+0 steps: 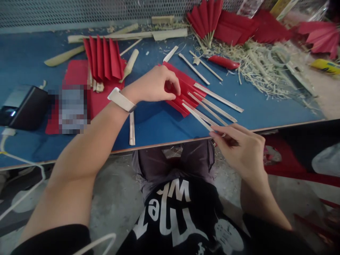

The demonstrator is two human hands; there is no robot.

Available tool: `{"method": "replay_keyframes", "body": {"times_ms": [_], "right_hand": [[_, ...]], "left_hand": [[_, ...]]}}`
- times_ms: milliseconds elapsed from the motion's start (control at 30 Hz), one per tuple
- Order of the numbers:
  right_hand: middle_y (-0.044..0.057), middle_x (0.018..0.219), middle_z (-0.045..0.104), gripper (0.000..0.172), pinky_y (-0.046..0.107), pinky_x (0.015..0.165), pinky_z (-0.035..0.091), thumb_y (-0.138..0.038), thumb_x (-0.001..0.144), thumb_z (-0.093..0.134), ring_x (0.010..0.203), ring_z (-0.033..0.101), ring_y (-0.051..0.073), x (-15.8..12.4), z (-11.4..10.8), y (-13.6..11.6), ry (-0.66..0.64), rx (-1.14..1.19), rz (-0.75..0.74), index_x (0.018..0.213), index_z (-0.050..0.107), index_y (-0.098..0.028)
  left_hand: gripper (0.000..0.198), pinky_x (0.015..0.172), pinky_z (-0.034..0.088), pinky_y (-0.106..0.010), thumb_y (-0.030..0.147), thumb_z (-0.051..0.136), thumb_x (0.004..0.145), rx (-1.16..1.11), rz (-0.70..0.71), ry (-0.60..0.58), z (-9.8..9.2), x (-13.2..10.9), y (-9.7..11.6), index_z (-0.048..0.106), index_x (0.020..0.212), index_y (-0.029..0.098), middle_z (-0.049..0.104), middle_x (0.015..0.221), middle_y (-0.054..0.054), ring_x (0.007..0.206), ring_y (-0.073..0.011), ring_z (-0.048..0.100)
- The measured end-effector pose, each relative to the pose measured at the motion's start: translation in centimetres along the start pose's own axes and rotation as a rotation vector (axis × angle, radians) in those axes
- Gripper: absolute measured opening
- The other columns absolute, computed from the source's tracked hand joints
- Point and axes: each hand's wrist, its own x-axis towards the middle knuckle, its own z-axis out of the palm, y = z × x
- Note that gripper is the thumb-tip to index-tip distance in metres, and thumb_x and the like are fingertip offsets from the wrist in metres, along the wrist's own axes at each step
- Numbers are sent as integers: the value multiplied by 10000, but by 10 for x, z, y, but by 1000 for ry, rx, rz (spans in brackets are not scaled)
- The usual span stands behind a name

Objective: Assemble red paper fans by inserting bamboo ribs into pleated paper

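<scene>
My left hand (160,85) rests over a pleated sheet of red paper (188,78), thumb and curled fingers pinching at one of its folds. My right hand (240,147) pinches the near end of a thin pale bamboo strip (196,115) between thumb and fingers. The strip's far end reaches the paper's near right edge. Several more flat strips (218,97) lie side by side, their far ends on the paper and their near ends sticking out towards the lower right. My left fingertips partly hide the folds.
A red pleated fan (103,58) stands at the left beside a phone-like blurred object (73,110) and a black device (26,108). Loose strips (193,69), a red-handled tool (224,62) and a pile of shavings (261,72) lie behind. The blue table's (162,129) front edge is close.
</scene>
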Motion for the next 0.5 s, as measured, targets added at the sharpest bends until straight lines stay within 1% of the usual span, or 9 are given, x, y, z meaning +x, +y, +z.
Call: {"method": "replay_keyframes", "body": {"times_ms": [133,233,367,500], "right_hand": [[27,928,899,121,312,632,583,-142,1152,899,630,728,157,0,17,-4,20,-23,-28,1160,979,-233],[35,966,927,113,324,632,578,-141,1146,907,647,748,164,4,23,-2,21,-28,-26,1154,979,-227],[45,988,948,133,338,663,604,-139,1146,898,674,781,180,6,24,1,19,-35,-12,1142,987,-237],[51,980,946,140,361,714,645,-161,1151,896,787,864,237,8,21,6,7,-30,-3,1139,995,-259]], "left_hand": [[185,1159,725,-482,408,877,983,14,13,1,1,0,0,1003,1083,318,997,1255,-88,1200,-345,921],[200,1150,725,-491,435,873,1001,19,30,-2,2,0,-2,1008,1098,324,1003,1275,-87,1202,-346,913],[215,1145,718,-502,436,846,1010,25,48,-1,4,1,-4,1023,1081,337,1006,1252,-79,1179,-344,914],[226,1147,714,-518,408,826,1008,28,50,-12,4,1,-3,1036,1067,347,1004,1260,-71,1167,-343,918]]}}
